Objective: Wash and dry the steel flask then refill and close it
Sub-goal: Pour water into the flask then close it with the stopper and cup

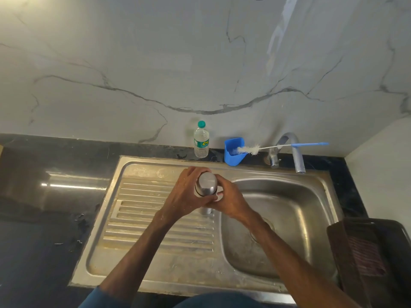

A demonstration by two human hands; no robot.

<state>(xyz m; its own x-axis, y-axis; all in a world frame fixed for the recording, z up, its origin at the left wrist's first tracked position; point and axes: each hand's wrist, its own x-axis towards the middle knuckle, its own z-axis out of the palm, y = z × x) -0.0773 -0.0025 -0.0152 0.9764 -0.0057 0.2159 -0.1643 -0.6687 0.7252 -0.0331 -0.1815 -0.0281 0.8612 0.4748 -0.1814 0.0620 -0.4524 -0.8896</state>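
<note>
The steel flask (206,185) stands upright over the ridged drainboard of the steel sink (155,230), its cap on top. My left hand (186,194) wraps around the flask's body from the left. My right hand (229,198) grips the flask from the right, fingers curled round it near the cap's lower edge. The flask's lower part shows only just below my hands.
A clear water bottle (201,141) with a green cap stands at the back wall. A blue holder (233,152) carries a bottle brush (266,148). The tap (293,150) arches over the basin (278,218). A dark rack (369,252) sits at the right.
</note>
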